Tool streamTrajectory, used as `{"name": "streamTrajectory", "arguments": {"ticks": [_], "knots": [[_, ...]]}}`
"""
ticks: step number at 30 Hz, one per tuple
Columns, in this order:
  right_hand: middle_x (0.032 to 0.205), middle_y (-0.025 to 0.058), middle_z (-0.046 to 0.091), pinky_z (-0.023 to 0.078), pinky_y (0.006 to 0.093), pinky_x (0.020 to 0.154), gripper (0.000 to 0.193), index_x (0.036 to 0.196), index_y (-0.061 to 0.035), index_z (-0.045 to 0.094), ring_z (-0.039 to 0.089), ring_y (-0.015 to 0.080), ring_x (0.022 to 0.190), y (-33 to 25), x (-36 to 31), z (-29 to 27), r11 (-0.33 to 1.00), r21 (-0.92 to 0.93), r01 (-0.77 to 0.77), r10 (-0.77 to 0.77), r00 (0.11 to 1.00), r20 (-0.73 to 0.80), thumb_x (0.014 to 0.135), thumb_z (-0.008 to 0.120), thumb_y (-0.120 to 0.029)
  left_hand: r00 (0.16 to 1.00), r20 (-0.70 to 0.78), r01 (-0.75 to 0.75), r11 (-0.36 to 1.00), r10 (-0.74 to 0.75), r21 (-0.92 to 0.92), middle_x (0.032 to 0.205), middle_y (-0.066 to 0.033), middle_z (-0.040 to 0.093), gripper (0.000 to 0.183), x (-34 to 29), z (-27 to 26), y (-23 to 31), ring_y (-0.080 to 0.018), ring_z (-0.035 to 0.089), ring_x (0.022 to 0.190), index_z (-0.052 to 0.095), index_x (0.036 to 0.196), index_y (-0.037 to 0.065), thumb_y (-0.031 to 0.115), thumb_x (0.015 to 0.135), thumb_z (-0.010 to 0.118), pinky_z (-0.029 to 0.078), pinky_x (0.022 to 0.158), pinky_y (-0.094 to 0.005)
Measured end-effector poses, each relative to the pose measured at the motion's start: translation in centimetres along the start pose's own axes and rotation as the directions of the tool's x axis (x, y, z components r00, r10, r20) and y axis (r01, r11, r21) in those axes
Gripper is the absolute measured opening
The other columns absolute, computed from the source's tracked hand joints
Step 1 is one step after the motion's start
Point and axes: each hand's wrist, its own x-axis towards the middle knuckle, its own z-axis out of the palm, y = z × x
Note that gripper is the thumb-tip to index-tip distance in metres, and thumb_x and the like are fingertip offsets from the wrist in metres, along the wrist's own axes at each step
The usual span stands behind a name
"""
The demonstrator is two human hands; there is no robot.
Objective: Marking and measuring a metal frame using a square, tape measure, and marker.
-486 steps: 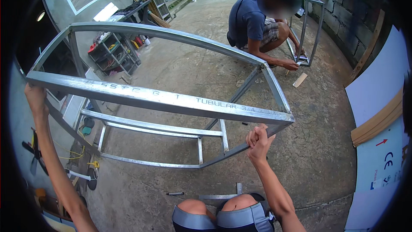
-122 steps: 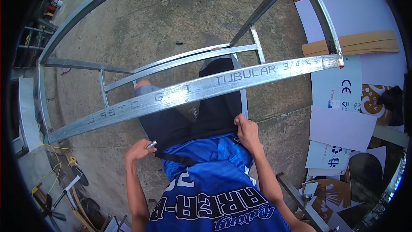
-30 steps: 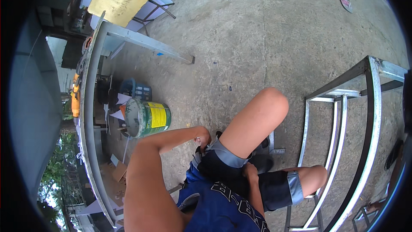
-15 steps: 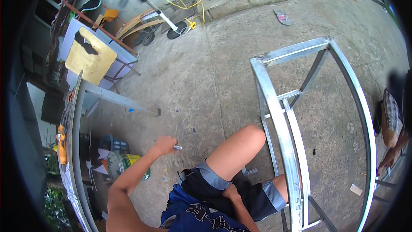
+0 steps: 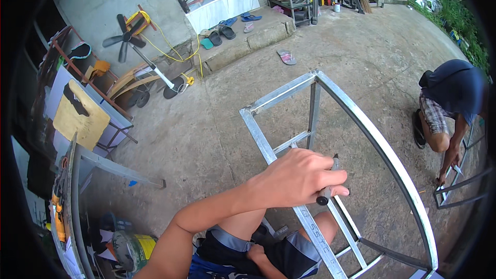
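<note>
The concrete floor [image 5: 181, 134] takes the largest part of the view, and on it stands the metal frame [image 5: 312, 226], in front of the wearer and a little to the right. Farther to the right, a co-worker [image 5: 449, 90] crouches with one arm reaching low. The left arm [image 5: 178, 235] rises from the lower edge, is bent at the elbow, then stretches forward across the body toward the right. The left hand [image 5: 297, 175] has its back turned up and its fingers curled narrow, and it passes above the near bar in the view; whether it touches this bar, I cannot tell. The right hand [image 5: 257, 252] is lower and rests on the dark shorts [image 5: 281, 258]; its fingers are partly hidden, so I cannot tell if they hold something. Smallest is the marker [image 5: 324, 194], which the left hand holds in a tilted position, dark end toward the wearer.
</note>
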Motion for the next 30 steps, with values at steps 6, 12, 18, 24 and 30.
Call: {"name": "streamTrajectory", "arguments": {"ticks": [6,12,18,24,30], "knots": [[0.114,0.0109,0.062,0.044,0.0372,0.089,0.037,0.107,-0.0092,0.065,0.059,0.0257,0.107,-0.5,-0.9,-3.7,0.952,-0.301,-0.062,0.073,0.997,0.025,0.079,0.056,-0.032,0.95,0.284,0.129,0.991,-0.131,0.028,0.059,-0.0143,0.059,0.02,0.5,0.9,0.0,-0.0336,0.064,0.069,0.062,0.078,0.004,0.023,0.084,0.06,0.049,0.058,-0.0433],[0.098,0.0166,0.062,0.047,0.0454,0.082,0.033,0.096,-0.0018,0.062,0.06,0.0326,0.094,3.6,-9.2,-11.6,0.978,-0.185,0.091,-0.185,0.79,-0.585,0.075,0.068,-0.027,0.969,0.24,0.072,0.997,-0.063,-0.028,0.063,-0.0105,0.056,0.023,0.0,0.9,-0.5,-0.0306,0.062,0.065,0.06,0.082,0.007,0.03,0.087,0.058,0.047,0.056,-0.0416],[0.126,0.0237,0.046,0.035,0.048,0.096,0.049,0.119,0.0016,0.051,0.042,0.0404,0.116,8.6,-17.0,-15.2,0.978,0.163,-0.13,0.202,0.396,-0.896,0.078,0.066,-0.02,0.992,0.124,0.046,0.989,-0.029,-0.14,0.065,-0.0102,0.055,0.018,-0.3,0.0,-1.2,-0.0291,0.061,0.063,0.059,0.084,0.007,0.025,0.087,0.058,0.046,0.057,-0.0405],[0.122,0.0256,0.048,0.045,0.0486,0.082,0.044,0.119,0.0006,0.049,0.052,0.0446,0.102,5.7,-18.6,-8.0,0.868,0.446,-0.219,0.493,0.278,-0.824,0.084,0.061,-0.024,0.997,0.074,0.01,0.966,0.01,-0.259,0.062,-0.0083,0.052,0.02,-0.3,-0.4,-1.7,-0.0275,0.059,0.06,0.057,0.079,0.007,0.026,0.085,0.061,0.044,0.052,-0.0384],[0.077,0.025,0.063,0.048,0.0476,0.072,0.021,0.078,0.0015,0.064,0.061,0.0418,0.079,5.6,-19.1,-3.5,0.56,0.798,-0.224,0.826,0.074,-0.559,0.081,0.05,-0.014,0.998,-0.009,-0.057,0.964,0.056,-0.258,0.063,-0.0085,0.052,0.02,0.0,-0.4,-1.6,-0.0279,0.057,0.058,0.06,0.078,0.008,0.028,0.084,0.063,0.043,0.05,-0.0386]]}}
